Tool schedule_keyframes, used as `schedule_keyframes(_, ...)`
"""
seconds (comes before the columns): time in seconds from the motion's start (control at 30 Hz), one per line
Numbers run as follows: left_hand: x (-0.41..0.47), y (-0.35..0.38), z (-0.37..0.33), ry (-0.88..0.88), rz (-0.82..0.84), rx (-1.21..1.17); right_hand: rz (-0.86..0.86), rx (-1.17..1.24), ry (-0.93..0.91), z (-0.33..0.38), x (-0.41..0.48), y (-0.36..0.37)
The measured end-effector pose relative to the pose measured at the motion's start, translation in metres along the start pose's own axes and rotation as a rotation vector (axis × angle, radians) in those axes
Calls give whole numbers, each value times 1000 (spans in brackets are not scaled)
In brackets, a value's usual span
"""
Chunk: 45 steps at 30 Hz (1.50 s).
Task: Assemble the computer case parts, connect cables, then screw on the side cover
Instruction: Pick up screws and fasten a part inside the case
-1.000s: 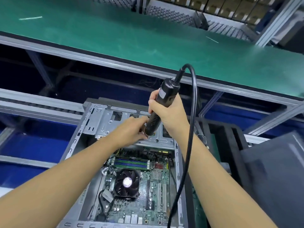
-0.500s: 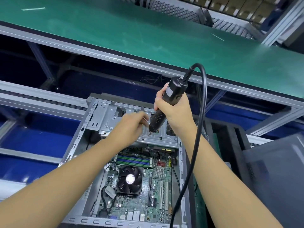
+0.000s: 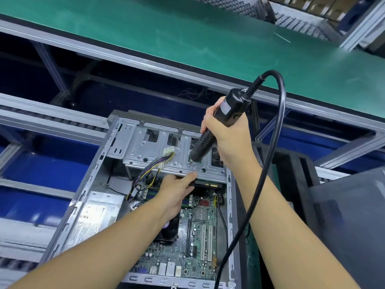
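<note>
Inside the open computer case [image 3: 229,205], the right hand [image 3: 230,140] grips an electric screwdriver [image 3: 230,108] on the drive cage [image 3: 143,152]; the left hand [image 3: 177,190] presses straight-fingered against its edge, above the motherboard [image 3: 201,238].

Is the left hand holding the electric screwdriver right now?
No, the right hand grips the electric screwdriver, while the left hand rests with straight fingers at the lower edge of the drive cage.
</note>
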<state>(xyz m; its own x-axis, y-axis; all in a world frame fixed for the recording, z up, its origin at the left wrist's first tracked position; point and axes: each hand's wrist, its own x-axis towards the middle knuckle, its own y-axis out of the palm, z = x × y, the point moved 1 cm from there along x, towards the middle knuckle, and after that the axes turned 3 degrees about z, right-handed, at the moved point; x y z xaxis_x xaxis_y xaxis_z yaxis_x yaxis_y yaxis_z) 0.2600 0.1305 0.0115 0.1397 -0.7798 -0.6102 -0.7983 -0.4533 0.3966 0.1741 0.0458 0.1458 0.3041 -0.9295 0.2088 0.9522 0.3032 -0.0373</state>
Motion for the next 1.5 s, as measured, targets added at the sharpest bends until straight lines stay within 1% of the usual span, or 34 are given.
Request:
schedule_keyframes(0.2, 0, -7, 9, 66, 106, -56, 4, 30, -36, 8, 3, -1)
schedule_keyframes(0.3, 1, -7, 11, 76, 100, -66, 11, 34, -32, 11, 5, -3)
schedule_keyframes(0.47, 6, -11, 19, 72, 42, 16, 4, 51, -32, 11, 5, -9)
schedule_keyframes(0.73, 16, -14, 28, 147, 27, 28, 2, 85, -23, 4, 1, -11)
schedule_keyframes(0.93, 18, -16, 25, 155, 72, 59, -10, 97, 2, -3, 1, -11)
schedule_keyframes(1.13, 15, -14, 24, 138, 75, -63, -23, 110, 20, -5, 1, -11)
schedule_keyframes(1.5, 13, -12, 21, 139, 40, -95, -7, 123, 26, -8, 0, -10)
